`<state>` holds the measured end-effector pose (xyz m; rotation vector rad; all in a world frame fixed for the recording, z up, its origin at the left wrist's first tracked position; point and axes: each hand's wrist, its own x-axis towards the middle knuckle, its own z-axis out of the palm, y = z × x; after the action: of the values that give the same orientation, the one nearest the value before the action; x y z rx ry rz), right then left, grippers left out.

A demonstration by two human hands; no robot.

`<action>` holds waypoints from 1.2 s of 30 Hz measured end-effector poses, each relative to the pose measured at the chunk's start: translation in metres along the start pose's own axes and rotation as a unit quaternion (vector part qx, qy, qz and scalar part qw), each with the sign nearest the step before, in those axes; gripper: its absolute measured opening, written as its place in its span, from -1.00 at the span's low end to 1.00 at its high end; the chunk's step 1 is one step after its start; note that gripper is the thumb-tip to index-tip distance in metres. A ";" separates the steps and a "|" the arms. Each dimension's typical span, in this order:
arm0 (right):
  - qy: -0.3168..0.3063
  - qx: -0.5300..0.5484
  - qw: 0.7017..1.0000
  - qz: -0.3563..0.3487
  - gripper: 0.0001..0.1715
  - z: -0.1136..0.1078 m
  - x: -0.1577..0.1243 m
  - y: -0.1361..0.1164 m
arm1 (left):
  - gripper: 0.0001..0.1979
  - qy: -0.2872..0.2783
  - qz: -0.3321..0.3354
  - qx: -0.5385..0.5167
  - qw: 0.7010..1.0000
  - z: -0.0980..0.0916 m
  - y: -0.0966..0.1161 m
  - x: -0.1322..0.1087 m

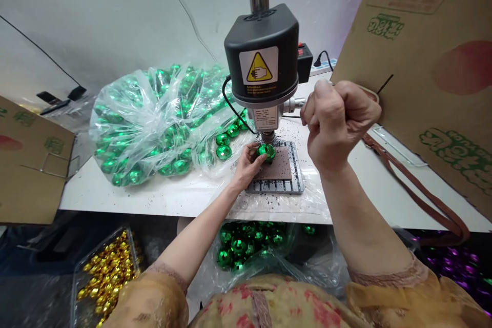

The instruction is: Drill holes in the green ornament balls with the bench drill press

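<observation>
A black bench drill press (261, 56) stands in the middle, with a yellow hand-warning label on its front. Under its chuck (268, 136), a shiny green faceted ball (266, 151) sits above the base plate. My left hand (249, 164) grips this ball from the left, thumb in front and fingers behind. At the machine's right side, my right hand (338, 125) is closed in a fist at the feed lever (294, 105). Most of the lever is hidden by the fist. A brown pad (279, 164) lies on the slotted metal base (299, 177), scattered with dark crumbs.
A clear plastic bag (154, 123) of green balls fills the table's left. More green balls (246, 243) lie in plastic below the front edge. Cardboard boxes (31, 164) flank both sides. A tub of gold balls (109, 271) is lower left; a brown strap (418, 189) hangs right.
</observation>
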<state>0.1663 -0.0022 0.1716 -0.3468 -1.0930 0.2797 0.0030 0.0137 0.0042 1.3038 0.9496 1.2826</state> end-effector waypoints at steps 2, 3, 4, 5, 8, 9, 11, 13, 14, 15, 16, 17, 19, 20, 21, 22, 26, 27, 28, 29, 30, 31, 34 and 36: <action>0.005 -0.010 1.000 0.018 -0.39 0.003 0.005 -0.001 | -0.36 -0.007 0.001 0.006 1.000 0.000 -0.003 0.000; 0.005 -0.018 0.999 0.027 -0.39 0.005 0.008 -0.001 | -0.36 -0.010 0.003 0.007 1.000 0.000 -0.004 0.000; 0.005 -0.025 0.999 0.032 -0.40 0.006 0.011 -0.001 | -0.35 -0.014 0.005 0.007 1.000 0.000 -0.005 0.000; 0.004 -0.033 0.999 0.034 -0.40 0.007 0.013 -0.001 | -0.34 -0.016 0.009 0.008 1.000 -0.001 -0.006 0.000; -0.012 -0.054 0.998 0.034 -0.40 0.006 0.016 0.001 | -0.32 -0.030 0.020 0.020 0.999 -0.003 -0.005 0.000; -0.019 -0.060 0.998 0.028 -0.40 0.005 0.016 0.002 | -0.33 -0.038 0.023 0.030 0.999 -0.004 -0.004 -0.001; -0.033 -0.074 0.997 0.018 -0.40 0.004 0.016 0.003 | -0.35 -0.058 0.028 0.054 0.996 -0.005 -0.001 -0.004; -0.037 -0.076 0.996 0.013 -0.41 0.003 0.015 0.003 | -0.38 -0.069 0.031 0.070 0.995 -0.003 0.002 -0.007; -0.034 -0.067 0.997 0.012 -0.41 0.003 0.016 0.003 | -0.39 -0.069 0.033 0.075 0.994 -0.002 0.004 -0.008; -0.029 -0.052 0.998 0.011 -0.40 0.004 0.016 0.002 | -0.40 -0.068 0.033 0.079 0.994 0.000 0.006 -0.010; -0.024 -0.037 0.999 0.011 -0.40 0.004 0.017 0.001 | -0.41 -0.065 0.035 0.085 0.994 0.002 0.007 -0.012; -0.020 -0.027 0.999 0.012 -0.39 0.005 0.018 0.000 | -0.42 -0.061 0.036 0.092 0.993 0.004 0.009 -0.013; -0.021 -0.020 0.999 0.025 -0.37 0.008 0.021 -0.002 | -0.43 -0.054 0.036 0.102 0.993 0.007 0.011 -0.015; -0.025 -0.022 0.999 0.033 -0.37 0.008 0.023 -0.003 | -0.44 -0.051 0.034 0.103 0.993 0.008 0.011 -0.015; -0.030 -0.024 0.998 0.041 -0.37 0.009 0.024 -0.004 | -0.44 -0.047 0.032 0.102 0.993 0.009 0.012 -0.016; -0.033 -0.021 0.998 0.046 -0.37 0.009 0.026 -0.005 | -0.44 -0.046 0.030 0.101 0.993 0.009 0.012 -0.016; -0.033 0.011 0.998 0.048 -0.39 0.008 0.026 -0.006 | -0.44 -0.047 0.032 0.106 0.993 0.008 0.011 -0.015; -0.029 0.011 0.998 0.045 -0.40 0.007 0.024 -0.005 | -0.43 -0.049 0.033 0.108 0.992 0.008 0.011 -0.014; -0.024 0.007 0.999 0.041 -0.40 0.006 0.021 -0.005 | -0.43 -0.050 0.033 0.109 0.992 0.008 0.011 -0.014; -0.019 0.001 0.999 0.036 -0.40 0.005 0.018 -0.005 | -0.43 -0.050 0.034 0.109 0.992 0.007 0.010 -0.014; -0.012 -0.005 0.999 0.029 -0.40 0.004 0.014 -0.005 | -0.43 -0.051 0.034 0.108 0.992 0.007 0.010 -0.014; -0.007 -0.009 1.000 0.023 -0.39 0.003 0.010 -0.006 | -0.43 -0.053 0.034 0.106 0.992 0.007 0.009 -0.014; -0.005 -0.021 1.000 0.017 -0.36 0.000 0.002 -0.006 | -0.44 -0.062 0.035 0.097 0.993 0.007 0.009 -0.014; -0.007 -0.034 0.999 0.021 -0.33 -0.001 -0.001 -0.005 | -0.44 -0.063 0.033 0.092 0.993 0.007 0.009 -0.014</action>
<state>0.1671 -0.0078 0.1725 -0.4305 -1.1113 0.2835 0.0072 -0.0028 0.0109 1.5527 0.9599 1.1681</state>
